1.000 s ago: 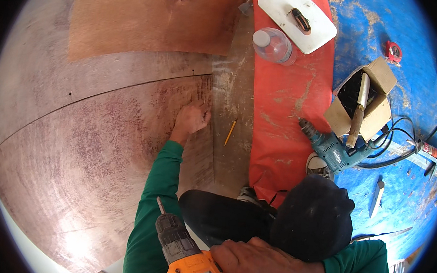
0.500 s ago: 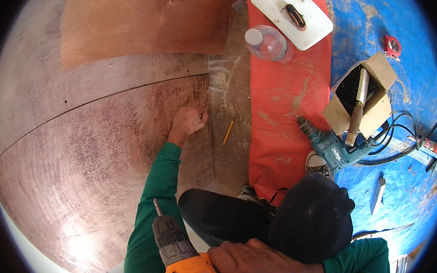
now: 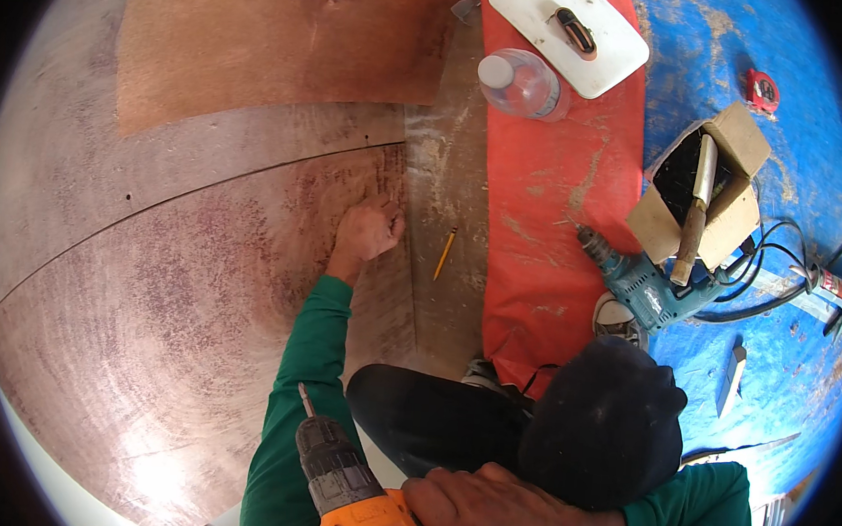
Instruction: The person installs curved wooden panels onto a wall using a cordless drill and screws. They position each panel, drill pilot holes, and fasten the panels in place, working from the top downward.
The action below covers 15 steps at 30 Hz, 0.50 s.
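Observation:
My left hand [image 3: 369, 230] rests on the reddish-brown plywood panel [image 3: 192, 280], close to its right edge and below a dark seam. Its fingers are curled together, and whatever they pinch, if anything, is hidden. Low in the view, my right hand [image 3: 494, 511] is closed round an orange and black cordless drill [image 3: 356, 498]. The screwdriver bit [image 3: 306, 400] points up and to the left, over my left sleeve. A yellow pencil [image 3: 445, 255] lies on the brown board just right of the panel.
A red sheet [image 3: 543, 288] bears a clear bottle [image 3: 521, 85] and a white float [image 3: 585, 43]. On the blue tarp [image 3: 678, 76] are a corded drill [image 3: 658, 290], a hammer-like tool [image 3: 697, 211] across an open carton [image 3: 733, 222], a tape measure [image 3: 761, 92] and a utility knife [image 3: 731, 379].
The view has shifted slightly, so things sit a little farther right. Both hands keep nearly the same pose, and the cordless drill stays in my right hand.

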Motion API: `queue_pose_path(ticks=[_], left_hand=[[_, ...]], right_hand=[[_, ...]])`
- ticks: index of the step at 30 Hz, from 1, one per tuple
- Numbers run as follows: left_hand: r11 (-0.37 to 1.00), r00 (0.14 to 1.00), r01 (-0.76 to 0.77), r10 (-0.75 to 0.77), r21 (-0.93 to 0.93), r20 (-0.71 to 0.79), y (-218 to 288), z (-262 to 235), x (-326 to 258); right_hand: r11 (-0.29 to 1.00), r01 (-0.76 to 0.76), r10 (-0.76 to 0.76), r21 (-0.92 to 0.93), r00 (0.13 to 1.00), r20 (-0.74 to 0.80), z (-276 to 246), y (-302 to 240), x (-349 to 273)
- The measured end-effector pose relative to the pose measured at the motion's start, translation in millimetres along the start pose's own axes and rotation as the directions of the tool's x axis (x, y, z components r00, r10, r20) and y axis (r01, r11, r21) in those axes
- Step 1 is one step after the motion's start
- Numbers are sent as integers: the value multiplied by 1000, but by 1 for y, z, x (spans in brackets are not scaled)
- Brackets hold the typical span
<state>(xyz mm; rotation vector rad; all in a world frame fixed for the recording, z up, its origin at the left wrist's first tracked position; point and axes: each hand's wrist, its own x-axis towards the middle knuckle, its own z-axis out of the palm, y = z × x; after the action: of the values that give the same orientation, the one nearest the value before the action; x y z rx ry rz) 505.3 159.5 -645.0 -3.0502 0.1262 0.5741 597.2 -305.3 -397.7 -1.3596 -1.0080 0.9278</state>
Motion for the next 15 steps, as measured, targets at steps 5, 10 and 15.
queue_pose_path(ticks=[5,10,15], left_hand=[[999,999,32,-33,3,33,0,1,-1],[999,998,44,-44,9,46,0,2,1],[1000,1000,16,-16,21,9,2,0,6]], right_hand=[[999,-46,46,-5,999,16,-5,-4,3],[993,-115,115,36,993,5,-5,-10,5],[988,-153,154,35,988,-29,-5,-10,7]])
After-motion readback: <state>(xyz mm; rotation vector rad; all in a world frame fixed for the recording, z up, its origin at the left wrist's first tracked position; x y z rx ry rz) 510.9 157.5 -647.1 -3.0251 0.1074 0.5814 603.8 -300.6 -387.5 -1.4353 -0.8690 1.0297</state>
